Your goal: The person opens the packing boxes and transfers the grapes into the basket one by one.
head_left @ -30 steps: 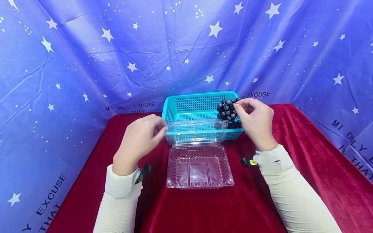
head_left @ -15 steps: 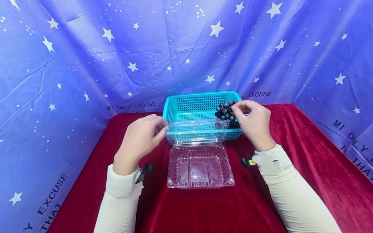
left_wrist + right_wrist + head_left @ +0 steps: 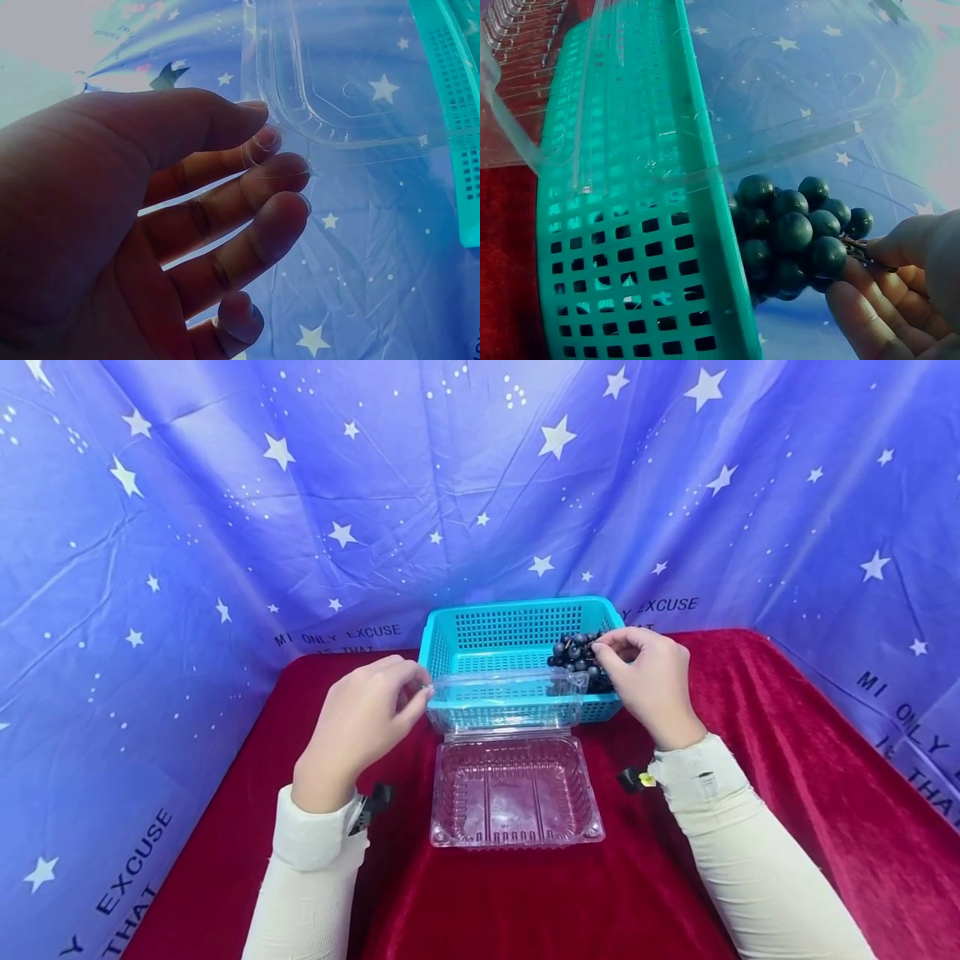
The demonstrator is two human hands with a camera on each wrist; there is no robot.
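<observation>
In the head view, my right hand is at the right end of a turquoise plastic basket. Thumb and fingers pinch the brown stem of a bunch of dark grapes, which hangs inside that end, its lower part behind the basket's front side. A clear hinged plastic clamshell box lies opened in front of the basket. Its raised lid overlaps the basket's front. My left hand pinches the lid's left corner between thumb and index finger, the other fingers loosely bent.
A dark red velvet cloth covers the table. Behind and at both sides hangs a blue curtain with white stars, close to the basket's back rim.
My right hand has moved down and slightly left, lowering the bunch of grapes further into the basket. The left hand keeps its hold on the lid, nearly still.
</observation>
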